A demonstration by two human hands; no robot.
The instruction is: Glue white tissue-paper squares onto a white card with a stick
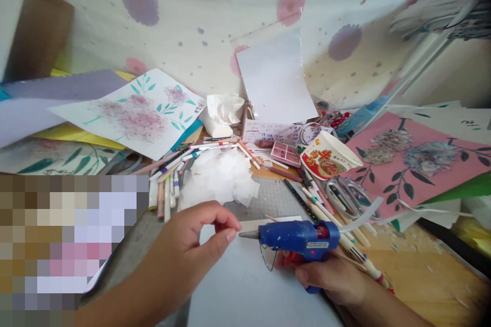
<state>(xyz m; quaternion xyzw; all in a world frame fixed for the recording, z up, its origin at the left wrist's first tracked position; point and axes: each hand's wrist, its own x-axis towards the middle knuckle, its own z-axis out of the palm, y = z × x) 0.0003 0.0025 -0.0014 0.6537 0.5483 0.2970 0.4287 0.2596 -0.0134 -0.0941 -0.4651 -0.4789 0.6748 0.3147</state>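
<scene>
My right hand (330, 278) is wrapped round the handle of a blue hot glue gun (297, 240), with fingers near its red trigger. A whitish glue stick (360, 215) sticks out of the gun's back end, and its metal nozzle points left. Thumb and forefinger of my left hand (205, 237) are pinched together close to the nozzle tip; whatever they may hold is too small to make out. Below both hands lies a white sheet of paper (233, 283). Just beyond the left hand is a heap of thin white paper pieces (222, 173) on a grey cutting mat (270, 194).
Markers (172, 184) and pens surround the mat. A paper noodle cup (330, 156), scissors (355, 199) and a tissue roll (222, 122) stand behind. Flower pictures lie left (134, 112) and right (418, 158). A patterned curtain (215, 20) hangs at the back. The lower left is pixelated.
</scene>
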